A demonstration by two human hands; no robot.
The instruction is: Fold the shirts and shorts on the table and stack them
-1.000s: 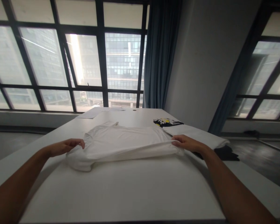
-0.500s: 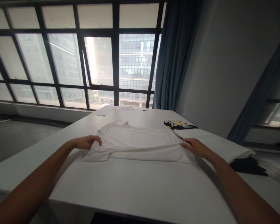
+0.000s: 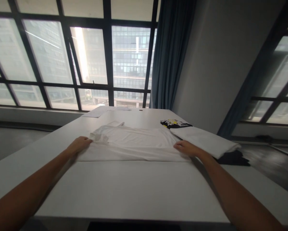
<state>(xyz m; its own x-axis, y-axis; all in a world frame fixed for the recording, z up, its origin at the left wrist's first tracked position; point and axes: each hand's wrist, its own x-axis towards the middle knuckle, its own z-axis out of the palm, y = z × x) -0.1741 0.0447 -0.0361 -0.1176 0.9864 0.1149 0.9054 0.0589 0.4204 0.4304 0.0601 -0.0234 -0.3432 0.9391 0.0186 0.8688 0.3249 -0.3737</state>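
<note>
A white T-shirt [image 3: 139, 138] lies spread across the white table [image 3: 134, 189], with its near part folded over in a long strip. At its left end my left hand [image 3: 80, 144] is closed on the cloth, beside a bunched sleeve. My right hand [image 3: 185, 148] pinches the fabric at the right end. Between the two hands the near edge runs almost straight. The fingertips of both hands are partly hidden by the cloth.
To the right lies a pile of folded white cloth [image 3: 203, 139] over dark cloth [image 3: 234, 158]. Behind it is a black garment with a white and yellow print [image 3: 175, 123]. Papers [image 3: 95, 111] lie at the far left of the table, before the windows.
The left sleeve that hung over the near strip is now folded back, and the strip lies smoother out to the left. Both hands still grip the shirt. The view has turned slightly right.
</note>
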